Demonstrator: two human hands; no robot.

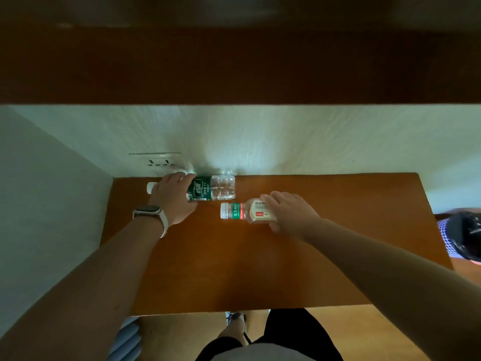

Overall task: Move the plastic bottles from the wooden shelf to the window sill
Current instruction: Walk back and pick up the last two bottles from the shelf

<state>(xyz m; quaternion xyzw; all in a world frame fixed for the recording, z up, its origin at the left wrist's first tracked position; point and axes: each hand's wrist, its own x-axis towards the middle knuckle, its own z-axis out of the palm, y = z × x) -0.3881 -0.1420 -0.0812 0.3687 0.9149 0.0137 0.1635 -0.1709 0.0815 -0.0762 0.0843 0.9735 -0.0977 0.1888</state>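
Two clear plastic bottles lie on their sides on the brown wooden shelf. The green-label bottle rests near the back wall, its white cap pointing left. My left hand, with a watch on the wrist, is wrapped over its neck end. The smaller white-label bottle lies a little nearer to me, cap also to the left. My right hand closes over its base end. Both bottles touch the shelf surface.
A white wall with a power socket stands behind the shelf, and a side wall closes it on the left. A dark wooden board overhangs above. At the right edge sits a dark object. My legs and the floor show below.
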